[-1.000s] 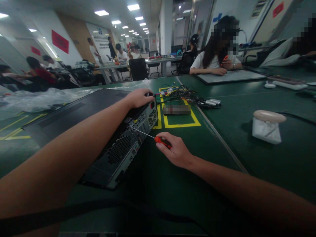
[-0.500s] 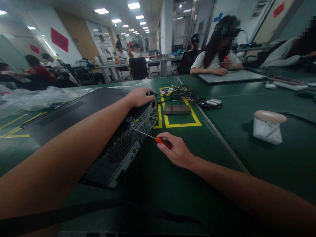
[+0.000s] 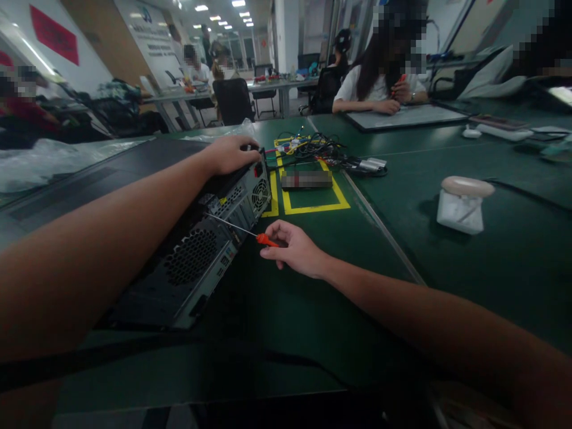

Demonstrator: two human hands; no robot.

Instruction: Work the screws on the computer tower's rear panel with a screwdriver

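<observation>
A black desktop computer case [image 3: 156,271] lies on its side, its back panel with round fan grilles and ports turned toward me. My left hand [image 3: 230,156] is closed over the top edge at its far corner. My right hand [image 3: 297,247] holds a screwdriver [image 3: 267,239] by its orange handle, with the thumb below and the fingers loosely curled. The thin shaft reaches left to the back panel, and its tip meets the area under a small metal bracket [image 3: 213,204]. My left forearm hides part of the case's top.
Beyond the case lie bundled cables [image 3: 324,149] and a blurred-out dark box [image 3: 307,179] inside yellow tape [image 3: 319,210]. A white block-shaped object [image 3: 460,211] stands to the right. Clear plastic wrap [image 3: 49,164] lies at the left. Across the table [image 3: 366,262], another person works over a flat panel [image 3: 406,116].
My view has shifted, so everything sits further left and higher. My right fingers have loosened around the screwdriver handle and spread a little. The left hand stays on the case.
</observation>
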